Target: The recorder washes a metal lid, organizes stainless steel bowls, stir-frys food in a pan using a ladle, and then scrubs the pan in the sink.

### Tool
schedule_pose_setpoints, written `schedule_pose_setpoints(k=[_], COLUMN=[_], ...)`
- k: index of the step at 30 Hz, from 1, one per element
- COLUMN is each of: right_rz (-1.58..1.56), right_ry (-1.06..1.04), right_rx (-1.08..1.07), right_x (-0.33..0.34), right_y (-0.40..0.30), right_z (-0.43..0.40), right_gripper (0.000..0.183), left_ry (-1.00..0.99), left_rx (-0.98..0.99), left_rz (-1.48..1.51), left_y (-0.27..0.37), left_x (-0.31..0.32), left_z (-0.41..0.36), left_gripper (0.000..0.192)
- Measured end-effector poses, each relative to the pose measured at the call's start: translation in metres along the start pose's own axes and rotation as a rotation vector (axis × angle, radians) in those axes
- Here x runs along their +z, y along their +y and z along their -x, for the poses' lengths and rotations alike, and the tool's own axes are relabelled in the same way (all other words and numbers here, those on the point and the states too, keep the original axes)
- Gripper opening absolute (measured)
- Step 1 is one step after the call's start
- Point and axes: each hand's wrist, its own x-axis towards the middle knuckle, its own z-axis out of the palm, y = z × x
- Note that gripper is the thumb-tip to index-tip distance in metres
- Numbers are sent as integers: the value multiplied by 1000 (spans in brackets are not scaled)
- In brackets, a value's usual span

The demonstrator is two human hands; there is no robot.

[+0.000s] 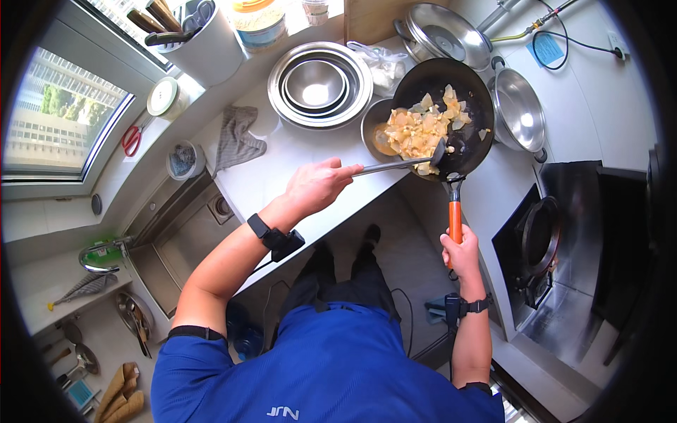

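My left hand [320, 185] grips the thin handle of a cooking spoon or turner [394, 165]. Its dark head rests against the food inside a black wok [470, 121]. My right hand [461, 249] is closed around the wok's orange handle [455, 217]. Pale translucent vegetable pieces with bits of egg [420, 129] form a heap at the wok's left side. That side overlaps a metal bowl [366, 138], in which brownish liquid shows. The heap lies across the meeting of wok and bowl, and the wok hides much of the bowl.
Nested steel bowls [316, 84] and a striped cloth [238, 135] lie on the white counter [296, 145]. A lidded pot [449, 39] and a steel pot [521, 108] stand behind and beside the wok. The sink [185, 238] is left; a stove with a pan [540, 235] is right.
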Motion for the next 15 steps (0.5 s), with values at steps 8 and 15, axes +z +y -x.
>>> schedule_pose_setpoints(k=[8,15], right_rz=[17,38], right_ry=[7,3], right_rx=[8,-17], right_x=[1,3], right_y=[-3,-3], right_z=[2,0], right_gripper=[20,21], left_ry=[-113,-57], left_rx=[-194,71], left_rz=[1063,610], left_y=[34,-19], left_x=[21,22], left_z=[-16,2], left_gripper=[40,37])
